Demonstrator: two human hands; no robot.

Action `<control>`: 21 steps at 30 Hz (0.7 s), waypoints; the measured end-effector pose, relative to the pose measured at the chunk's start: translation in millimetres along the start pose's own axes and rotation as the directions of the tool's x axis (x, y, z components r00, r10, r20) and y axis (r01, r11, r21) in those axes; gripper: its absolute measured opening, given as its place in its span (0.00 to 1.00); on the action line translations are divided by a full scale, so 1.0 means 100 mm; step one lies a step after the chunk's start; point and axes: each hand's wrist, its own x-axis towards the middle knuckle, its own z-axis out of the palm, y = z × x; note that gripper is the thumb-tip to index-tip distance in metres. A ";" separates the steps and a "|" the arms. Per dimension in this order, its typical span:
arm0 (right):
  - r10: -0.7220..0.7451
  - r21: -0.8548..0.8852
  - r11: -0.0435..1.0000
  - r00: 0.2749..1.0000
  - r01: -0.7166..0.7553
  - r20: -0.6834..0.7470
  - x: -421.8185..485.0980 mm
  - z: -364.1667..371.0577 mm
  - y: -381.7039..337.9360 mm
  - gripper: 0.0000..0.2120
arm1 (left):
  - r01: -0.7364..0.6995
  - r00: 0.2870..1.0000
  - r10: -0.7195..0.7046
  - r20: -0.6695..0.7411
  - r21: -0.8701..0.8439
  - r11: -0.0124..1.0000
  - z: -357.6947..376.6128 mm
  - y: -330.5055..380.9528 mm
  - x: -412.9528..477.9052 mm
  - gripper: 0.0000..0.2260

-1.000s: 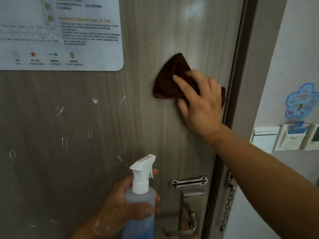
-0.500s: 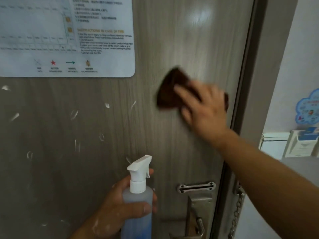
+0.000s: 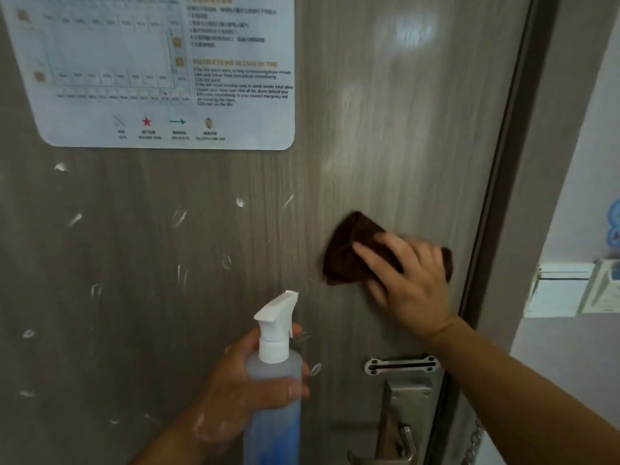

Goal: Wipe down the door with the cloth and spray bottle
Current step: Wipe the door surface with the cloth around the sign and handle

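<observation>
The grey wood-grain door (image 3: 385, 135) fills most of the view, with white foam smears scattered across its left half. My right hand (image 3: 409, 283) presses a folded dark brown cloth (image 3: 349, 253) flat against the door near its right edge, above the lock. My left hand (image 3: 241, 387) grips a clear spray bottle (image 3: 275, 391) of bluish liquid with a white trigger head, held upright low in the middle, a little off the door surface.
A white evacuation-plan notice (image 3: 161, 72) is stuck on the upper left of the door. A metal slide plate (image 3: 401, 365), lever handle (image 3: 402, 441) and door chain (image 3: 473, 441) sit at the lower right. The door frame (image 3: 503, 196) and a wall with switch panels (image 3: 560, 290) lie to the right.
My right hand has slid the cloth downward along the door's right side. The view has shifted, so the notice shows more. The spray bottle stays in my left hand.
</observation>
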 end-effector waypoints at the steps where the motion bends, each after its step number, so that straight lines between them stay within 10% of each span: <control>1: 0.027 -0.002 1.000 0.999 -0.027 -0.027 0.17 -0.02 0.07 0.22 | -0.006 1.000 0.006 -0.002 -0.014 1.000 0.00 0.00 0.00 0.39; 8: 0.317 0.036 0.948 0.932 -0.316 -0.176 1.09 -0.10 0.22 0.23 | -0.027 1.000 0.026 -0.008 -0.078 0.997 -0.01 0.00 -0.05 0.39; 16: -0.347 0.151 0.935 0.920 0.322 0.181 -0.65 0.22 -0.67 0.22 | -0.005 1.000 0.004 -0.010 -0.101 0.995 -0.07 -0.01 -0.13 0.39; 21: -0.238 0.100 0.968 0.966 0.228 0.100 -0.02 0.13 -0.43 0.23 | 0.004 1.000 -0.004 0.001 -0.117 0.993 -0.09 0.00 -0.16 0.40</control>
